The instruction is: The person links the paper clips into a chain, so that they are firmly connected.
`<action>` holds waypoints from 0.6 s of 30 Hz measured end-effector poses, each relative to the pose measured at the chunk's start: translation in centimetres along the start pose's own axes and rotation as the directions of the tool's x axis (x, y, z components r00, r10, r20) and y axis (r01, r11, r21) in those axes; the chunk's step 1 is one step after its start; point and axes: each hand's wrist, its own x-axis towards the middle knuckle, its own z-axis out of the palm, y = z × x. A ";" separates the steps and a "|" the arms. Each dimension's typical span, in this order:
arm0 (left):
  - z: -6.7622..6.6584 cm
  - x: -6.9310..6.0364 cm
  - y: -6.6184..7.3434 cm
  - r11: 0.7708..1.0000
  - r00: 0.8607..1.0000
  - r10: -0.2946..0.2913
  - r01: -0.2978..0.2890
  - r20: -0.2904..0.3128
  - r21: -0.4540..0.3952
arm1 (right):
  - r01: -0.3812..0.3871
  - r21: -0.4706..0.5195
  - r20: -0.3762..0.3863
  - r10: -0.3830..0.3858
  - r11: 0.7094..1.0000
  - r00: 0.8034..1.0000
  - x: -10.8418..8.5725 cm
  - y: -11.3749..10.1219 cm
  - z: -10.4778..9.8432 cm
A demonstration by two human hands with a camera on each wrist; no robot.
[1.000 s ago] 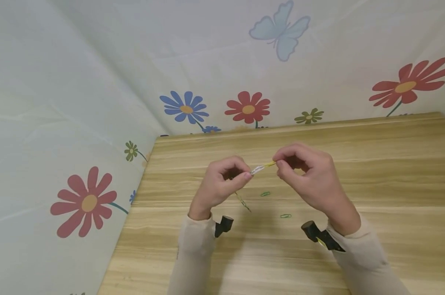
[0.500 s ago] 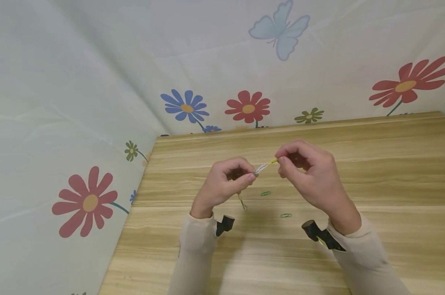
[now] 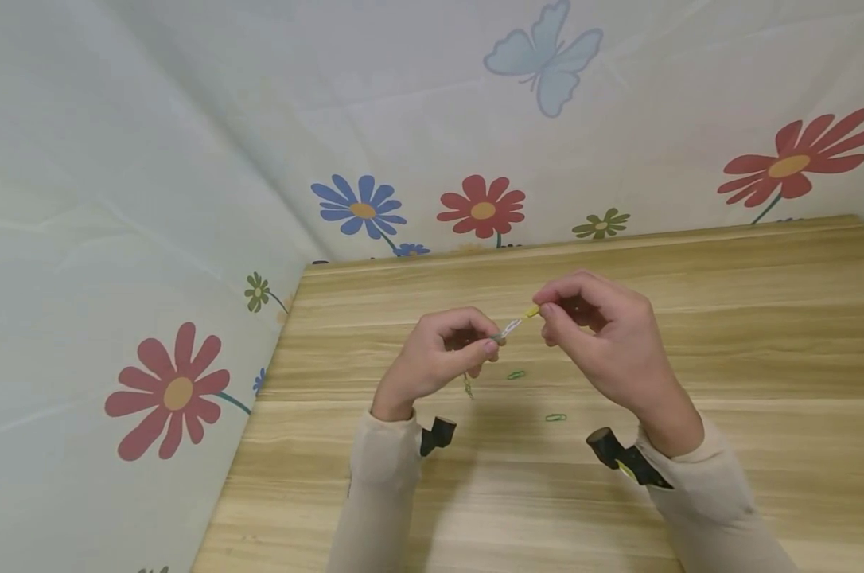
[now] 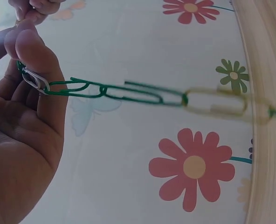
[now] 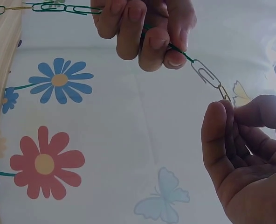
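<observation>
Above the table, my left hand (image 3: 435, 354) pinches a green paper clip (image 5: 181, 51) between thumb and forefinger. Linked to that clip is a white paper clip (image 5: 206, 73), stretched toward the right. At its other end sits a yellow paper clip (image 3: 531, 312), pinched by my right hand (image 3: 611, 342) between thumb and fingertip. The rest of the paper clip chain (image 4: 102, 90), in green, white and yellow, passes behind the left fingers, which hide part of it, and hangs below that hand. Its lower clips are blurred in the left wrist view.
Two loose green paper clips, one nearer the hands (image 3: 517, 375) and one lower (image 3: 556, 418), lie on the wooden table (image 3: 776, 358). A white cloth (image 3: 403, 95) printed with flowers and a butterfly rises behind and to the left.
The left hand has shifted slightly right, still pinching the chain. Its hanging end has swung left and appears shorter in the head view. The right hand has barely moved.
</observation>
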 end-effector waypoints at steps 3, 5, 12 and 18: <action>0.0 0.1 -0.1 1.000 1.000 0.004 -0.004 0.011 -0.010 | 0.003 0.012 0.008 -0.003 1.000 1.000 0.0 -0.1 0.0; 0.0 0.2 -0.3 0.999 1.000 0.010 -0.010 0.024 -0.031 | 0.005 0.020 0.014 -0.005 1.000 1.000 -0.1 -0.1 0.0; 0.4 0.8 -1.0 0.985 0.993 0.076 -0.060 0.092 -0.161 | 0.043 -0.001 0.057 -0.043 0.999 0.997 -0.1 -0.2 0.1; 1.1 1.1 -0.9 0.976 0.989 0.104 -0.081 0.107 -0.200 | 0.095 -0.019 0.084 -0.093 0.995 0.992 0.0 -0.1 0.4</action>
